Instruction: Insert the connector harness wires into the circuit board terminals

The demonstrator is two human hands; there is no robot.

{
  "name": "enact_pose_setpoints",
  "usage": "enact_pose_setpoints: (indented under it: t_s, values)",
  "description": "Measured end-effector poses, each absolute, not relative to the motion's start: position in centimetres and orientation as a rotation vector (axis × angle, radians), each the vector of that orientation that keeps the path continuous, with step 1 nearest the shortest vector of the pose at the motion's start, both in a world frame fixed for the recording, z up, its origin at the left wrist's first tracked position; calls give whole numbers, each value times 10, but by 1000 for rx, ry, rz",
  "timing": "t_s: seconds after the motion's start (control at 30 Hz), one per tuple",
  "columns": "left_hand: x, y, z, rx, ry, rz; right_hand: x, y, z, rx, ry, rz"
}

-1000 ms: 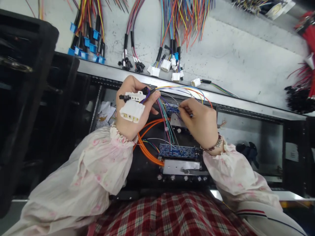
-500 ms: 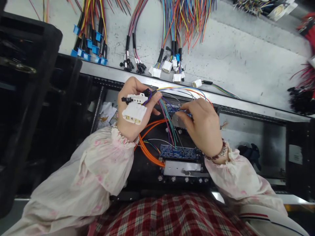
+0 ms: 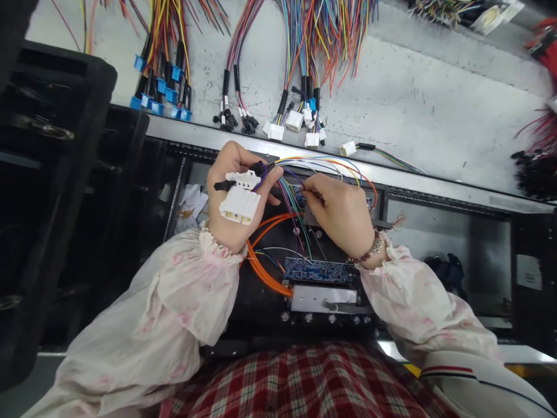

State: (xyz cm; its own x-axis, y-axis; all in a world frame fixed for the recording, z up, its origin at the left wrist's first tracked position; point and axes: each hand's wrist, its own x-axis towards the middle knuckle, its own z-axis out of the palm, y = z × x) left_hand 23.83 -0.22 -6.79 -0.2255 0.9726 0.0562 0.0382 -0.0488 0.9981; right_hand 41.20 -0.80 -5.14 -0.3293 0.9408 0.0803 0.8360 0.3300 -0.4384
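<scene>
Scuffed grey metal (image 3: 391, 87) ended at a straight rail (image 3: 435, 184). Near that edge, your left hand (image 3: 237, 186) grasped the wire harness (image 3: 287, 190), boxy white connector (image 3: 240, 204) outward; your right hand (image 3: 342, 213) pinched a thin purple wire (image 3: 295, 175), with room before the lower circuit board (image 3: 319, 270).

Scuffed pale-grey bench top (image 3: 404, 93): red-and-yellow wires (image 3: 167, 26) with blue plastic plugs (image 3: 171, 94), upper left | red wires (image 3: 537, 121) with black ends (image 3: 531, 174), right edge | black box-shaped cases (image 3: 98, 87), far left | white paper scraps (image 3: 191, 200), left of centre

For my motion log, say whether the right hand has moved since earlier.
Yes: the right hand has moved left, judged against the nearer circuit board.
</scene>
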Motion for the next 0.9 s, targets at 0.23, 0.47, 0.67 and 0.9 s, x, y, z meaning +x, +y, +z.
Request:
enact_pose_setpoints:
  t_s: [0.23, 0.47, 0.67, 0.9]
  values:
    - [237, -3, -65, 1106, 1357, 1407, 412, -10, -55, -1573, -2271, 457]
    - [240, -3, -60, 1080, 1375, 1397, 411, -8, -56, -1563, -2275, 461]
    - [239, -3, -58, 1111, 1431, 1366, 411, -8, -55, -1570, -2255, 475]
    - [239, -1, -66, 1150, 1372, 1414, 412, -7, -57, -1596, -2258, 466]
